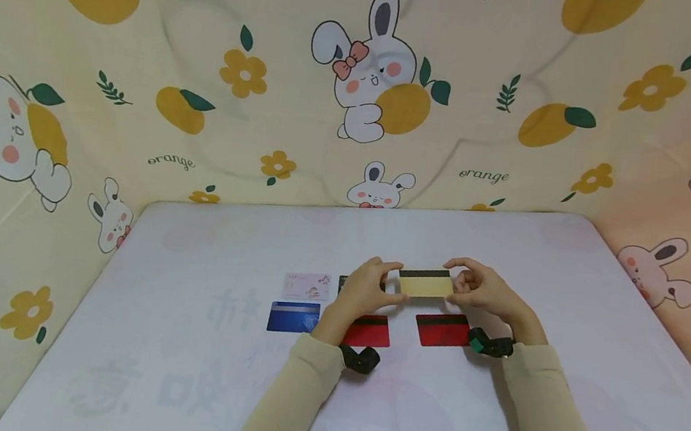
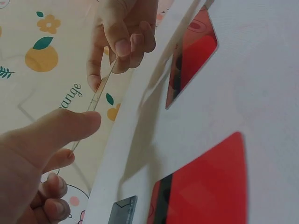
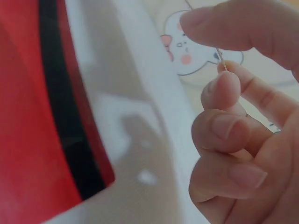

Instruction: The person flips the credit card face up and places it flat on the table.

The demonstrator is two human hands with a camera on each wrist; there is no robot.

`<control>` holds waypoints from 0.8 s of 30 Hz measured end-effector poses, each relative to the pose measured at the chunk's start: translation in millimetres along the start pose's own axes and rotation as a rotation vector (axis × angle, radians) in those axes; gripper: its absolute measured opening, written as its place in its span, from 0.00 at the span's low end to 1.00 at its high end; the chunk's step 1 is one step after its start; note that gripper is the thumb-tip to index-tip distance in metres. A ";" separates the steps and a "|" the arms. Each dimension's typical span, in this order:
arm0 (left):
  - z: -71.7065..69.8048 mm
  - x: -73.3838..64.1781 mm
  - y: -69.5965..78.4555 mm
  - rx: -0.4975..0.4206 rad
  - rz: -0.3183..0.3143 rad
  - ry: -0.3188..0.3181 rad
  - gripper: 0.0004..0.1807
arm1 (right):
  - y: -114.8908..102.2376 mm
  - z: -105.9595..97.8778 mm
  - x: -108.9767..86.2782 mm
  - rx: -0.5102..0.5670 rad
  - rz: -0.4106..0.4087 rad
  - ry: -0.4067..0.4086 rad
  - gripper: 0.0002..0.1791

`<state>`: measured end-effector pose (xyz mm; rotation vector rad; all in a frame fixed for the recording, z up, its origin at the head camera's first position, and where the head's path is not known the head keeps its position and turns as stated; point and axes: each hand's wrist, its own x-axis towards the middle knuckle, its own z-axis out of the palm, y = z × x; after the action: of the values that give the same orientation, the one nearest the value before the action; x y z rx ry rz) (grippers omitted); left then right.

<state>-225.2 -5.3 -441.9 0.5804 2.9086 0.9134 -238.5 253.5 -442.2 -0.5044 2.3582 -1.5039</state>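
Observation:
A gold card (image 1: 427, 286) with a dark magnetic stripe along its top is raised off the table between both hands. My left hand (image 1: 368, 289) pinches its left end between thumb and fingers. At the right end, my right hand (image 1: 484, 288) pinches it too, its other fingers curled inward. Seen from the left wrist, the gold card (image 2: 96, 100) is nearly edge-on. Beneath the hands lie two red cards, one red card (image 1: 441, 330) below the right hand and another red card (image 1: 370, 331) partly behind the left wrist. A black card (image 1: 342, 283) is mostly hidden by the left hand.
Left of the hands, a pale pink card (image 1: 306, 286) lies above a blue card (image 1: 293, 317) on the white table (image 1: 182, 340). A fabric backdrop (image 1: 297, 91) printed with rabbits and oranges rises behind the table's far edge and along its sides.

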 end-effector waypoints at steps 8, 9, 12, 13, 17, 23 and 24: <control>-4.1 -2.6 -1.2 -0.014 0.018 0.017 0.33 | -0.7 -0.7 2.1 0.047 -0.043 -0.006 0.30; -4.4 -2.9 -1.5 -0.016 0.022 0.021 0.33 | -0.9 -0.5 2.4 0.054 -0.040 -0.002 0.30; -4.9 -3.4 -2.8 -0.021 0.030 0.028 0.33 | -1.3 0.5 3.1 0.071 -0.043 0.001 0.31; -4.8 -3.5 -3.2 -0.023 0.031 0.031 0.33 | -1.4 0.9 3.0 0.077 -0.044 0.004 0.31; -4.1 -4.0 -4.6 -0.033 0.034 0.030 0.32 | -0.9 2.6 1.5 0.097 -0.056 0.018 0.31; -4.9 -5.9 -5.8 -0.042 0.046 0.020 0.32 | -0.8 5.2 -0.4 0.123 -0.104 0.024 0.29; -5.6 -6.3 -5.9 -0.045 0.045 0.018 0.32 | -1.4 5.5 -0.2 0.125 -0.113 0.023 0.29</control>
<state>-222.2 -15.0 -441.1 0.6406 2.8936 0.9917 -235.8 248.5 -443.2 -0.6013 2.2688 -1.7032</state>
